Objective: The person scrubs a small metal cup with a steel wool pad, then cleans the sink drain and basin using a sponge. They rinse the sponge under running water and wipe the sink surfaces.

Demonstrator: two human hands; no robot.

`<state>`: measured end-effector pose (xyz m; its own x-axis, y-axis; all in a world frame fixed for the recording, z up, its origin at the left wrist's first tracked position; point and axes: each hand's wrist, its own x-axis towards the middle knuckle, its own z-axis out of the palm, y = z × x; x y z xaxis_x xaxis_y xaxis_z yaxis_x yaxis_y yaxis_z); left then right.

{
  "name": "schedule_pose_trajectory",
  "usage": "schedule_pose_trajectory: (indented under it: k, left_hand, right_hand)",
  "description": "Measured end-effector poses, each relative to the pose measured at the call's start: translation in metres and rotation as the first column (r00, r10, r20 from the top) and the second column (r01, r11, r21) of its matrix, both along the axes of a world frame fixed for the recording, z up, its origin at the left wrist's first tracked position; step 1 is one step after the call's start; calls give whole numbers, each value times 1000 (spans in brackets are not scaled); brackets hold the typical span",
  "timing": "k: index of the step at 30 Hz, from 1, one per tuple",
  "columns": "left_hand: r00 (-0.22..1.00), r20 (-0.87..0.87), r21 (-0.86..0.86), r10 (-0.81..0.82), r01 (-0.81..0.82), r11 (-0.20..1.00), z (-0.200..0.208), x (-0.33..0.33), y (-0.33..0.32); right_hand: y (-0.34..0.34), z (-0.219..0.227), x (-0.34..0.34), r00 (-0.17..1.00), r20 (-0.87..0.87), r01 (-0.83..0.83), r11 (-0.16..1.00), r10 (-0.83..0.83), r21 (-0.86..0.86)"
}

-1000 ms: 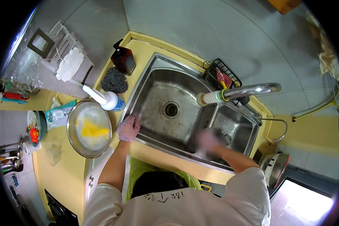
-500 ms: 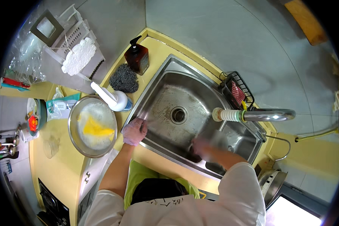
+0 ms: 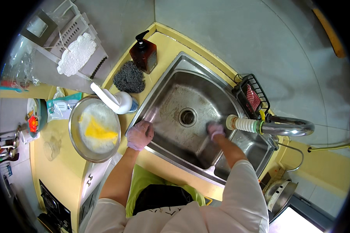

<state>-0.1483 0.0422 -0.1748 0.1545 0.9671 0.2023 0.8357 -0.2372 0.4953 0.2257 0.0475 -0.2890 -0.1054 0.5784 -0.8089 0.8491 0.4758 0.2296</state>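
Observation:
A thin, see-through glove covers each of my hands. My left hand (image 3: 140,135) is closed over the front-left rim of the steel sink (image 3: 165,158). Inside the large basin, my right hand (image 3: 215,129) presses against the right wall near the divider. It is smeared by motion, and a small dark pad (image 3: 210,126) shows at its fingers; its exact kind is too blurred to tell. The drain (image 3: 188,117) lies to the left of this hand. Brownish marks and wet streaks show on the basin floor.
Left of the sink are a metal bowl (image 3: 73,134) of suds with a yellow cloth (image 3: 99,130), a white spray bottle (image 3: 122,102), a grey steel-wool scrubber (image 3: 129,77) and a brown pump bottle (image 3: 144,54). The faucet (image 3: 287,126) and a black rack (image 3: 243,97) stand right.
My right hand has moved up and away from me, from the front-right of the large basin to its right wall. My left hand stays on the rim. The view has shifted slightly.

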Motion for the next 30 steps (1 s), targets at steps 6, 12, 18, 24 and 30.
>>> schedule_pose_trajectory:
  k: [6,12,18,24,30]
  left_hand:
    - [1000,0,-20,-2,2,1000,-2,0,1]
    - [1000,19,-52,7,-6,999,3,2,3]
    - [999,49,8,-5,4,1000,-3,-1,0]
    - [998,43,92,-40,36,995,-8,0,-2]
    - [1000,17,103,-25,23,994,-7,1,-1]
  right_hand:
    - [-31,-17,-10,998,-63,-19,998,15,-62]
    - [-34,-3,2,996,-85,1,992,-11,-123]
    - [-2,31,25,992,-54,-117,992,115,-38]
    - [-40,35,30,990,-141,-10,993,-7,-119]
    - [-43,64,46,895,-310,386,905,-320,181]
